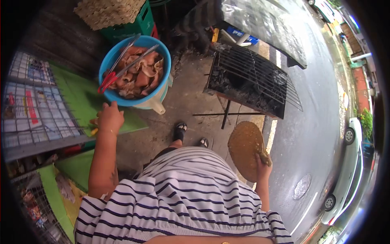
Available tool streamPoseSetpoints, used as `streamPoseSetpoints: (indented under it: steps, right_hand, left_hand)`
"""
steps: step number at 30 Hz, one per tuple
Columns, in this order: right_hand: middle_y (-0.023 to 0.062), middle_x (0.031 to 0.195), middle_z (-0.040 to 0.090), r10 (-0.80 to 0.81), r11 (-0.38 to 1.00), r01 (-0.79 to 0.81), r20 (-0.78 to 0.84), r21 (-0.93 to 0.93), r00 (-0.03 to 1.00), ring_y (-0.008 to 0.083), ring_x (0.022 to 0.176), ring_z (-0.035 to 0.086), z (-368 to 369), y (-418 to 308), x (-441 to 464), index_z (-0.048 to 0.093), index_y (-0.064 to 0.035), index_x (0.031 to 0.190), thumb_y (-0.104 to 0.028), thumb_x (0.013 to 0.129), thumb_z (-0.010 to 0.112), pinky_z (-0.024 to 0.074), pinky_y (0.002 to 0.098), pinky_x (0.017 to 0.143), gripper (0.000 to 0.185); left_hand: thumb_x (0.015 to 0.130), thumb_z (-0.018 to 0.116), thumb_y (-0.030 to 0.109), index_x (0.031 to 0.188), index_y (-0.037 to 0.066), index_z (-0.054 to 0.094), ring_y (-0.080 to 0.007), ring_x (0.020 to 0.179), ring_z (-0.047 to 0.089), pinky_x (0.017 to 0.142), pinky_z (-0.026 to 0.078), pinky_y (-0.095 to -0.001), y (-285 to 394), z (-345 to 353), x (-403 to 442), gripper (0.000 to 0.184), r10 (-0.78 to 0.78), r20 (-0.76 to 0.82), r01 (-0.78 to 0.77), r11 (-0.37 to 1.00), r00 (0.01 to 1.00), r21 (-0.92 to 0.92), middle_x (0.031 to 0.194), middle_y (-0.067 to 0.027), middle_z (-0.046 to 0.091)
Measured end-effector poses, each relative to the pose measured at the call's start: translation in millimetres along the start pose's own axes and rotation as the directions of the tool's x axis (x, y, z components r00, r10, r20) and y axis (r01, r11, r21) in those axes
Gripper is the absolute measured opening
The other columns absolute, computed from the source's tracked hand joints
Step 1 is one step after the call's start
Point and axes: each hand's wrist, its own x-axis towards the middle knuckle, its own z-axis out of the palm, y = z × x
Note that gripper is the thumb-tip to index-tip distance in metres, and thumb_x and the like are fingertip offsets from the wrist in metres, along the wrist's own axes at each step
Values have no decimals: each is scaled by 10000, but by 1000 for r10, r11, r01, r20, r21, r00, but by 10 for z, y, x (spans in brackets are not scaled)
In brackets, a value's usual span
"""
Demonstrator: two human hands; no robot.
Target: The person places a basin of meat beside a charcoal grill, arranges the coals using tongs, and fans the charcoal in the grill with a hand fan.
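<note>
Striped shirt (191, 191) nearest; grill (235, 99) already loaded with charcoal (228, 80), apparently unlit, under a skewed grate (260, 69); blue basin (104, 67) of seemingly raw meat (143, 78), with none on the grate; oval fan (245, 148) gripped in right hand (263, 166); red-handled tongs (108, 81) across the meat; left hand (110, 118) near basin, curled, hold impossible to tell.

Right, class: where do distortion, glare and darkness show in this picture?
Head view: the lens bends the road and white car; head view: glare whitens the road's far end; head view: corners are black, and charcoal loses detail in darkness, while the brown oval fan shows plainly.
</note>
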Motion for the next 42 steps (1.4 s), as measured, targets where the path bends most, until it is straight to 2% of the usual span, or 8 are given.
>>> streamPoseSetpoints:
  steps: [3,6,8,11,16,21,27,42]
  right_hand:
    - [138,903,672,-66,996,62,-50,-66,997,284,842,648,48,21,-73,643,-26,986,-244,796,718,493,348,748,299]
    - [143,913,670,22,989,-27,-35,-145,999,317,857,644,-11,-49,-180,638,-53,1008,-254,776,733,497,362,745,321]
    - [143,898,671,80,986,-86,-47,-142,996,326,850,645,-36,-83,-319,633,-65,1014,-263,766,740,498,373,735,335]
    - [141,865,669,201,949,-226,-128,-220,971,341,830,642,-168,-326,-628,626,-79,1009,-271,758,745,499,381,719,338]
    - [140,853,669,349,842,-432,-286,-322,892,351,818,635,-271,-283,-1083,623,-90,979,-279,752,748,498,387,704,320]
    - [144,839,664,344,848,-446,-343,-287,874,362,808,629,-225,-209,-1422,614,-92,943,-293,738,759,494,400,686,322]
    - [146,824,663,405,799,-512,-346,-317,846,354,803,636,-106,-377,-1445,625,-99,927,-310,736,760,493,406,673,315]
    - [131,806,669,433,776,-519,-296,-358,852,341,771,644,-52,-409,-1407,629,-105,942,-313,745,752,499,403,669,312]
  left_hand:
    - [809,629,153,925,16,594,-368,858,606,703,470,-467,527,68,246,183,313,-450,-507,754,836,-418,848,-194,615]
    - [875,500,256,864,-51,585,-355,769,624,713,455,-440,1710,559,803,319,373,-89,-198,266,923,-943,808,-229,617]
    - [901,535,357,949,48,632,-162,623,547,593,405,-313,2478,1254,1525,328,397,-55,-134,174,916,-976,749,-10,617]
    - [917,449,516,1015,57,623,-186,723,598,652,444,-356,3323,1422,2073,500,559,496,566,57,665,-823,822,-35,656]
    - [838,359,725,1216,34,540,-275,1005,616,892,468,-429,3731,1380,2161,809,882,196,758,-233,429,-609,1104,-134,641]
    - [781,664,519,1179,42,572,-274,959,628,838,497,-404,3650,1225,2024,627,838,209,704,-260,505,-661,1048,-143,652]
    - [798,577,261,943,58,607,-253,715,633,661,528,-369,3700,1281,2068,251,789,357,741,-177,500,-647,837,-95,654]
    - [736,576,261,799,104,594,-240,667,611,644,513,-364,3414,1081,2405,170,756,363,662,-122,545,-740,742,-67,619]
